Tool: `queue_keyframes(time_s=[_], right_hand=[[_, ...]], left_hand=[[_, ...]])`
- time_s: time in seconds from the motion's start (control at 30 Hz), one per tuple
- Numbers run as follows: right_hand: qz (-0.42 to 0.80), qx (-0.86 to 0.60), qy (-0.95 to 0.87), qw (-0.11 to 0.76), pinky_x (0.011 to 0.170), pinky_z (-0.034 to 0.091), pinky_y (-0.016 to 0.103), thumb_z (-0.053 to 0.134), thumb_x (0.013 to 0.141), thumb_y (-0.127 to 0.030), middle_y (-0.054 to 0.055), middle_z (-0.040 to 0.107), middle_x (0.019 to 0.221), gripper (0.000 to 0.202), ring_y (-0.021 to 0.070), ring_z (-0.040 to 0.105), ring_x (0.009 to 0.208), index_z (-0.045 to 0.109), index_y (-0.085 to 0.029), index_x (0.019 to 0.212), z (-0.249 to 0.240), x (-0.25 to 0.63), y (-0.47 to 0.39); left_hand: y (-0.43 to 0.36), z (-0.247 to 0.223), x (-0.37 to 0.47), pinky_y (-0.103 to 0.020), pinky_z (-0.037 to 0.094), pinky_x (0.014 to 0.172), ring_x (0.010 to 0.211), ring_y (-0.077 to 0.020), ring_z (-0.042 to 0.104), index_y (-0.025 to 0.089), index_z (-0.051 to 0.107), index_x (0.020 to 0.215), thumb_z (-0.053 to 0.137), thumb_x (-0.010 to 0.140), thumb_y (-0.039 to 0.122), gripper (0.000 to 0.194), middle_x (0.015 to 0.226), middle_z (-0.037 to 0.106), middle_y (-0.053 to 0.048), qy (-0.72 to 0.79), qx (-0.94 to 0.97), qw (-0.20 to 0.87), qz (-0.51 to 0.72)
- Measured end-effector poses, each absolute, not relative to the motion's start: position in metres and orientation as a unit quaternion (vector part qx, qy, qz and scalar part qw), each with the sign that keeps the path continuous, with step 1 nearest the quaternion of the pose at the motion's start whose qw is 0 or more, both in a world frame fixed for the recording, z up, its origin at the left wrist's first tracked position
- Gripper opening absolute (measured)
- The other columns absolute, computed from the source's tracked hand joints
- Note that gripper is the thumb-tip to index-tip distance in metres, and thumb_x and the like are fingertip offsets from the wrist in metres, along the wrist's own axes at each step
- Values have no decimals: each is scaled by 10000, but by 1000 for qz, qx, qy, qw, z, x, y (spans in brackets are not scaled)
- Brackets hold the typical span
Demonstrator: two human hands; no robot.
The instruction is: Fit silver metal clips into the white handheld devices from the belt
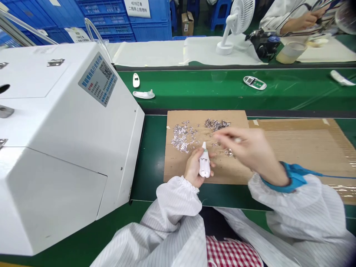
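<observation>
L grip [194, 168] clasps white housing [205, 165] upright; R grip [244, 146], blurred, prob. pinched shut just beside.

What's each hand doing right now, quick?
Left hand: closed around a small white plastic housing.
Right hand: blurred above the metal clips on the cardboard sheet; grip cannot be told.

green bench [150, 163] | cardboard sheet [292, 141] | white machine [63, 141] | metal clips [182, 137] on cardboard

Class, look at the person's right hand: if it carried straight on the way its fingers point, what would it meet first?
Probably the small metal clips on the cardboard sheet. The right hand points left across them; its height is unclear.
</observation>
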State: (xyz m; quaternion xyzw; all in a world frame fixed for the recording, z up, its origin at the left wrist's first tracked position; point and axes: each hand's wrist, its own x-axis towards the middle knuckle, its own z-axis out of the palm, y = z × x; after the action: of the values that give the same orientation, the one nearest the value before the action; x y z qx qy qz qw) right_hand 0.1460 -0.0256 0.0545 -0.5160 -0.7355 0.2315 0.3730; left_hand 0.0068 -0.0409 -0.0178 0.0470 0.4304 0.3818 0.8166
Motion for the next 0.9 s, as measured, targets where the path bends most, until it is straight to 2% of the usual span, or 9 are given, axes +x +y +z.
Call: queue_keyframes(time_s=[0.1,0.13,0.2,0.47,0.7,0.9], right_hand=[[262,-460,-559,638,347,272,271,622,917,-397,-62,424,423,363,90,356,334,554,-242,596,74,145,-28],[281,-418,-521,689,320,230,275,629,907,-429,-72,347,395,436,84,289,310,477,-248,542,79,142,-29],[311,-359,-485,734,293,186,275,640,890,-469,-78,277,387,518,74,226,297,375,-252,501,82,131,-29],[305,-322,-497,746,296,207,251,571,949,-276,-67,313,410,495,62,293,305,375,-221,497,65,100,-27],[305,-330,-537,714,316,248,260,552,962,-307,-65,349,417,475,71,310,323,397,-227,521,61,100,-28],[304,-350,-579,671,327,257,266,519,980,-384,-60,353,425,485,80,335,336,382,-232,541,53,100,-34]], left_hand=[[-45,-22,11,-206,406,289,415,-109,528,219,389,983,387,989,256,37,774,598,-6,435,30,821,368],[-46,-23,13,-205,408,290,408,-103,511,221,385,982,381,992,260,40,752,581,4,438,26,820,368],[-48,-25,15,-203,412,295,402,-98,492,225,382,988,380,995,274,49,725,551,19,442,28,814,374],[-49,-27,19,-198,387,300,393,-104,496,237,375,995,379,988,280,43,719,513,32,462,42,805,369],[-51,-29,22,-173,361,314,389,-93,489,238,389,1013,395,984,283,54,704,495,44,475,55,799,366],[-54,-36,22,-176,354,319,350,-84,451,239,416,1029,525,910,306,175,660,473,64,477,80,785,387]])
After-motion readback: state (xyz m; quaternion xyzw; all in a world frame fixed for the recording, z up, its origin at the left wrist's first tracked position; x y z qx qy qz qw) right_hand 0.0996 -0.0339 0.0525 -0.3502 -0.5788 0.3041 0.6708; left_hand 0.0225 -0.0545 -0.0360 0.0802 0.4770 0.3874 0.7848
